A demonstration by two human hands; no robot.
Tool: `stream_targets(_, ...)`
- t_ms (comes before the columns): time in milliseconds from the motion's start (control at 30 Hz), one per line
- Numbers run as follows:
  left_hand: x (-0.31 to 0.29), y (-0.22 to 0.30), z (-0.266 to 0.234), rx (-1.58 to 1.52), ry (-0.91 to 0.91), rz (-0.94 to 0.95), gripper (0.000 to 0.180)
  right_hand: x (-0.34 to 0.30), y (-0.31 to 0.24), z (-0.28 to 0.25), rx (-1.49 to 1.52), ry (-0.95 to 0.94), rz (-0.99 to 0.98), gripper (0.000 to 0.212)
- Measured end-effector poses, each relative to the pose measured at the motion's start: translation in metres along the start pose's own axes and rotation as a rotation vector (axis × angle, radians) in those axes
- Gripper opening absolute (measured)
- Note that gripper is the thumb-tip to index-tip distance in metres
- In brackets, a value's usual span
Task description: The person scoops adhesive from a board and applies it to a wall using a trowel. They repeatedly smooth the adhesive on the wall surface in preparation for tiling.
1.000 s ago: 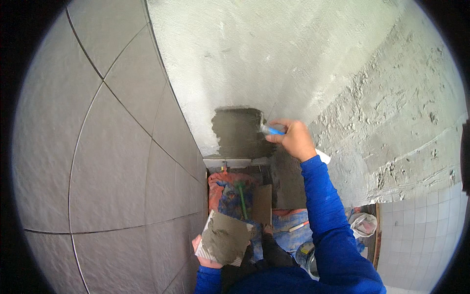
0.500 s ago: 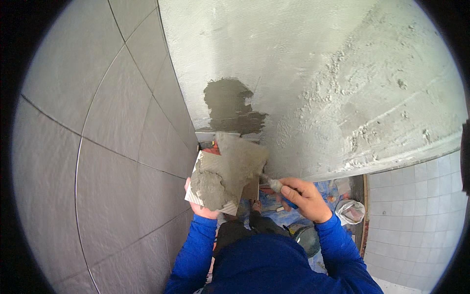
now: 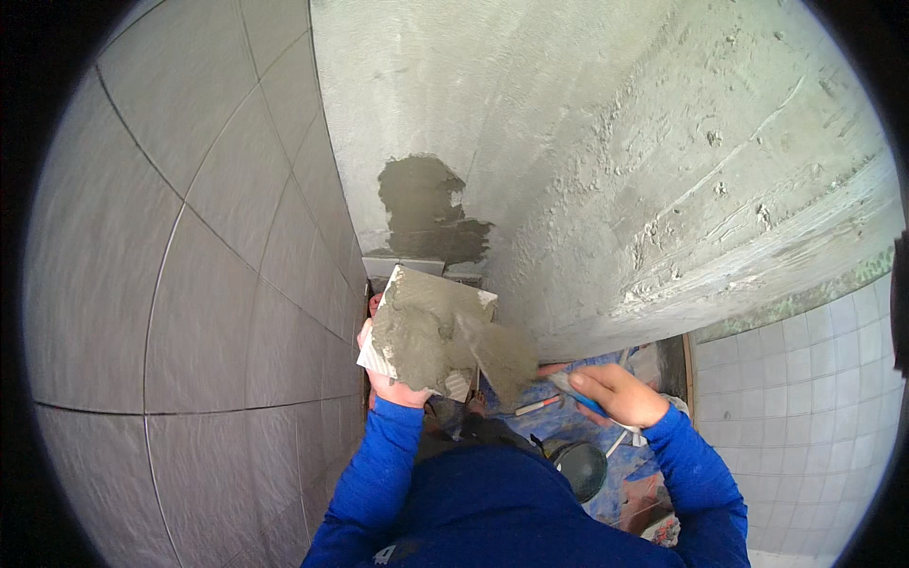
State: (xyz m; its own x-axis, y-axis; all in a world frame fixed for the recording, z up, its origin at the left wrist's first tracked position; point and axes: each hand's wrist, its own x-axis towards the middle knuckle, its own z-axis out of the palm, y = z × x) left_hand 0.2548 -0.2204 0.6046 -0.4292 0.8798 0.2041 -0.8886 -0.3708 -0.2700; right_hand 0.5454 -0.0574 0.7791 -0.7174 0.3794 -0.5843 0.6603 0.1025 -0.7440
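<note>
My left hand (image 3: pixel 396 389) supports a square tile (image 3: pixel 382 357) from below and at its left edge; its ribbed white back faces up. Grey mortar (image 3: pixel 417 333) covers most of that back in a thick, uneven layer. In my right hand (image 3: pixel 620 395) is a trowel (image 3: pixel 511 360), gripped by its blue handle. The trowel's blade, smeared with mortar, lies at the right edge of the tile. Beyond the tile, a dark wet patch of mortar (image 3: pixel 422 206) shows low on the pale plastered wall.
Large grey tiles (image 3: pixel 204 312) cover the wall close on my left. The rough plastered wall (image 3: pixel 606 142) stands ahead. Below are a dark bucket (image 3: pixel 579 470) and a blue floor sheet (image 3: pixel 615 492). Small pale tiles (image 3: pixel 795 407) line the right side.
The trowel blade has moved from the tile's far side toward its right edge, nearer me. Mortar now spreads over more of the tile. My view has shifted slightly.
</note>
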Motion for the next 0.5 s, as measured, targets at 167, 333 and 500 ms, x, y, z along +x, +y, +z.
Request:
stream_targets(167,0.013,-0.017,0.048,0.237,0.134,0.043,0.068,-0.05,-0.002,0.01,-0.262,0.435,-0.058,0.027)
stream_targets(333,0.03,-0.025,0.084,0.176,0.206,0.002,0.075,-0.065,-0.028,0.028,-0.674,0.54,-0.582,0.038)
stream_targets(500,0.037,-0.035,0.092,0.268,0.219,0.106,0.076,-0.059,-0.038,0.048,-0.887,0.605,-0.807,0.043)
